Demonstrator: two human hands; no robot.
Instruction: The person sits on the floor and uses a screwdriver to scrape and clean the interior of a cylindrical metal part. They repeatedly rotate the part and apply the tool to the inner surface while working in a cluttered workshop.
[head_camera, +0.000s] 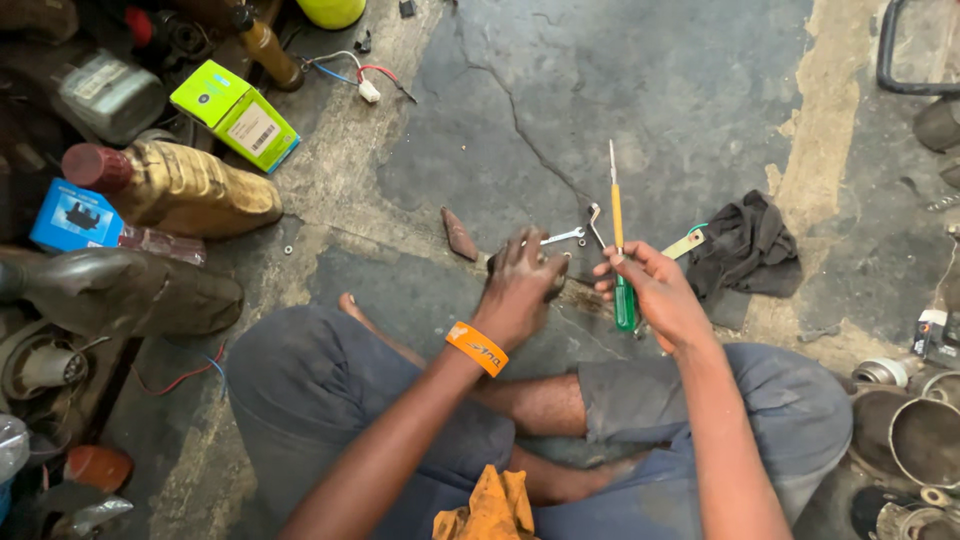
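I sit cross-legged on a cracked concrete floor. My left hand (522, 285), with an orange wristband (477, 349) on the wrist, is closed over a small dark part on the floor, mostly hidden under the fingers. My right hand (655, 295) grips a screwdriver (620, 250) with a green handle and yellow shaft, its tip pointing away from me. A small silver spanner (566, 236) and a bent metal key (595, 222) lie just beyond my left hand.
A dark rag (745, 245) lies right of the hands. At left are a gold oil bottle (185, 187) on its side, a green box (235, 115), a blue box (70, 215) and dark engine parts. Metal cylinders (925, 435) sit at lower right.
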